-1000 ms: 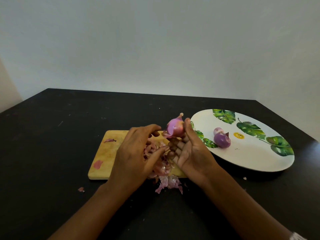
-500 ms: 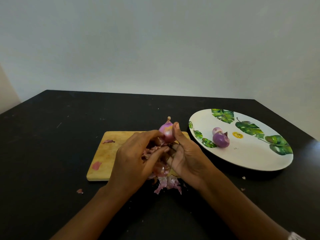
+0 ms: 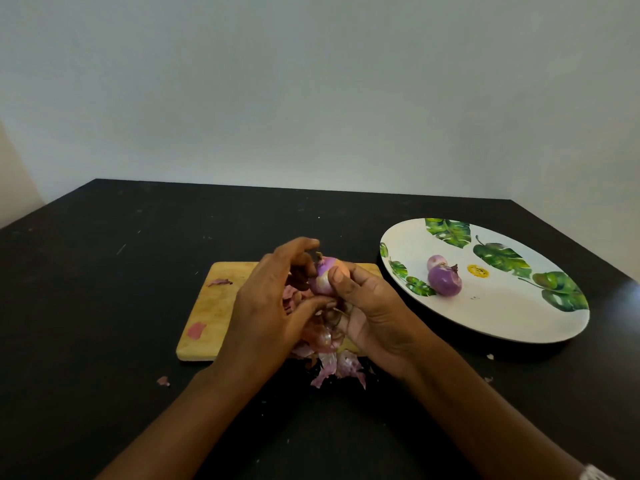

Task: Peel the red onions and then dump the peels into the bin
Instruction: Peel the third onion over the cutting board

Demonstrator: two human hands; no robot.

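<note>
I hold a small red onion (image 3: 325,276) above the wooden cutting board (image 3: 221,306). My right hand (image 3: 370,313) grips it, thumb pressed on its upper side. My left hand (image 3: 273,299) closes in from the left, thumb under the onion and fingers curled at its stem end. A heap of pink peels (image 3: 332,362) lies under my hands and spills over the board's front edge onto the table. Two peeled onions (image 3: 445,280) sit on the white leaf-patterned plate (image 3: 519,317) to the right. No bin is in view.
The black table (image 3: 104,341) reaches to a pale wall at the back. Single peel scraps lie on the board's left part (image 3: 196,330) and on the table (image 3: 162,380). Small crumbs dot the table near the plate.
The onion has come lower and leftward, nearer the board. My right thumb has moved onto it, and my left hand has risen to close around its left side.
</note>
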